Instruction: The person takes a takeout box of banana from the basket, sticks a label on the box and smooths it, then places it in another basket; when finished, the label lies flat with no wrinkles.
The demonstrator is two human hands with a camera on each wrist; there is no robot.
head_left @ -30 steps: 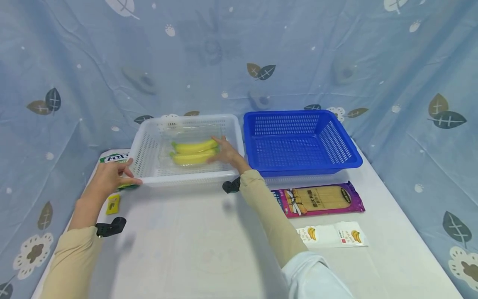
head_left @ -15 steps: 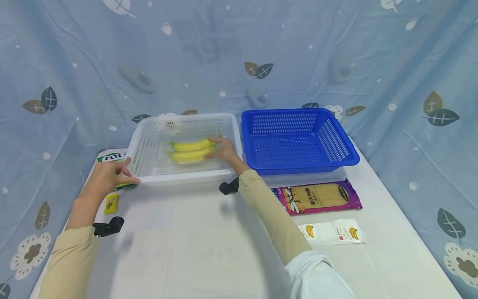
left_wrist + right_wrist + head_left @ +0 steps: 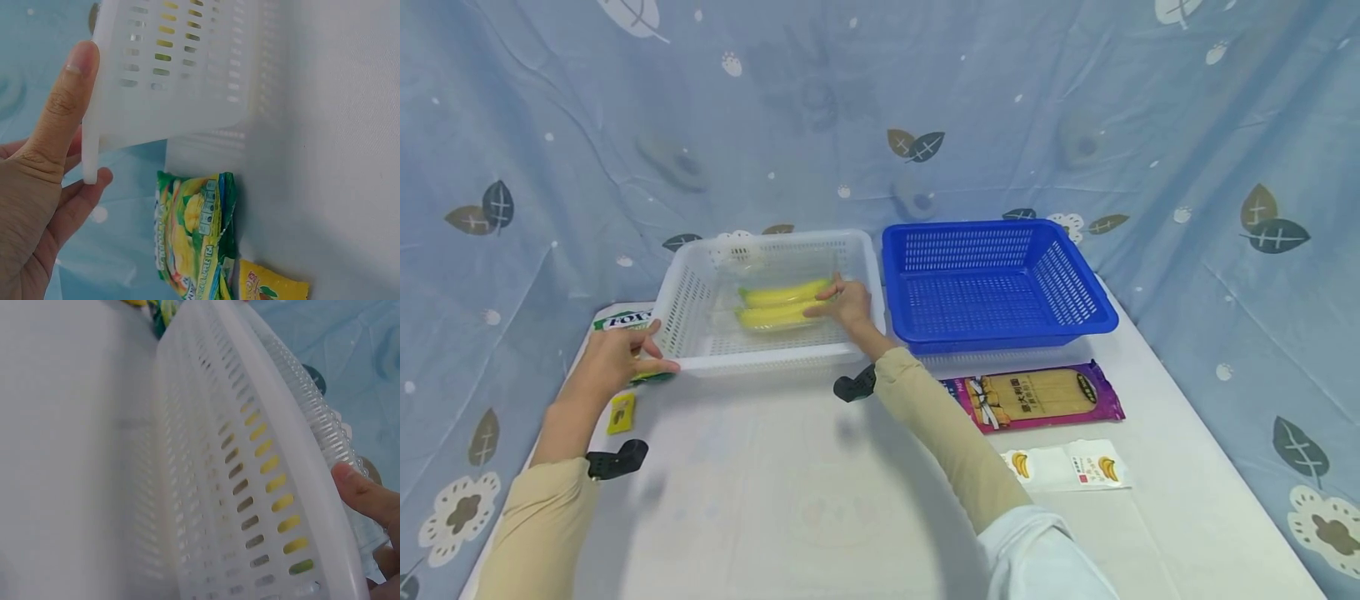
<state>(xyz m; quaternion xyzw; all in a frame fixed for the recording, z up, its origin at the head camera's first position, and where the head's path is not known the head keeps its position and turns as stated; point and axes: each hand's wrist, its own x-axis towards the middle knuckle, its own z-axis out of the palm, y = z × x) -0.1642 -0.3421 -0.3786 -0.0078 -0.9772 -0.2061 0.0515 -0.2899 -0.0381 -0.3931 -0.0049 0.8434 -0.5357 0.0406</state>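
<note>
My left hand [image 3: 617, 357] grips the near left corner of a white plastic basket [image 3: 790, 358], its thumb on the outer side of the rim in the left wrist view. Inside the basket, two yellow bananas [image 3: 778, 314] with green tips lie side by side in a clear plastic box [image 3: 312, 419]. My right hand [image 3: 850, 307] reaches over the near rim to the box's right end. Its thumb lies on the box's ridged edge in the right wrist view, with a finger curled below; the other fingers are partly hidden.
A blue basket [image 3: 985, 346] stands at the right. In front lie a purple noodle packet [image 3: 1037, 396] and a white banana-print strip [image 3: 1071, 467]. Near the left hand are a green-yellow packet [image 3: 194, 237], a small yellow sachet [image 3: 621, 414] and a white-green bag [image 3: 623, 318]. Blue curtains surround the table.
The right hand has shifted slightly and its fingers have drawn together somewhat at the box's right end. The left hand keeps its hold on the basket corner. The whole view drifts slightly.
</note>
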